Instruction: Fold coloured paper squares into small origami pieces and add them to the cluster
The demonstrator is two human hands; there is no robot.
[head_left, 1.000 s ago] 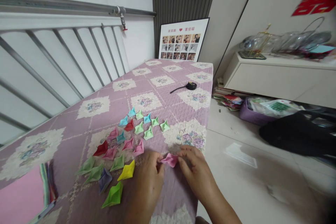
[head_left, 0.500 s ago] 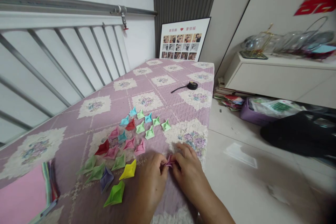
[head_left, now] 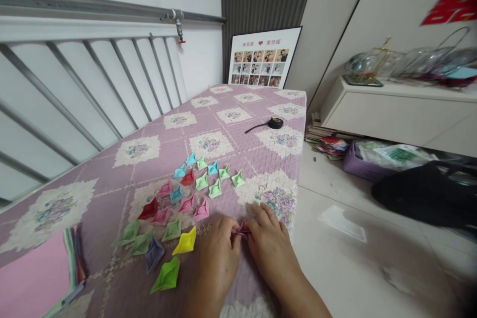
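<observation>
Between my two hands is a small pink folded paper (head_left: pixel 243 228), mostly covered by fingers. My left hand (head_left: pixel 220 248) pinches its left side. My right hand (head_left: pixel 269 238) grips its right side, with the outer fingers resting near the cloth. Left of my hands lie several folded paper boats, among them a yellow one (head_left: pixel 185 242), a bright green one (head_left: pixel 166 276), a purple one (head_left: pixel 154 254), a dark red one (head_left: pixel 148 208) and a pink one (head_left: pixel 201 209). Blue and light green ones (head_left: pixel 238 179) sit farther back.
A stack of coloured paper (head_left: pixel 35 273) lies at the near left of the flowered cloth (head_left: pixel 179 144). A black tape measure (head_left: pixel 275 122) is farther back. A railing (head_left: pixel 93 74) runs along the left; a cabinet (head_left: pixel 402 114) stands right, above a purple bin (head_left: pixel 361 164).
The view has shifted slightly, moving the scene a little to the right. My fingers have changed position slightly around the pink paper, which shows less between them.
</observation>
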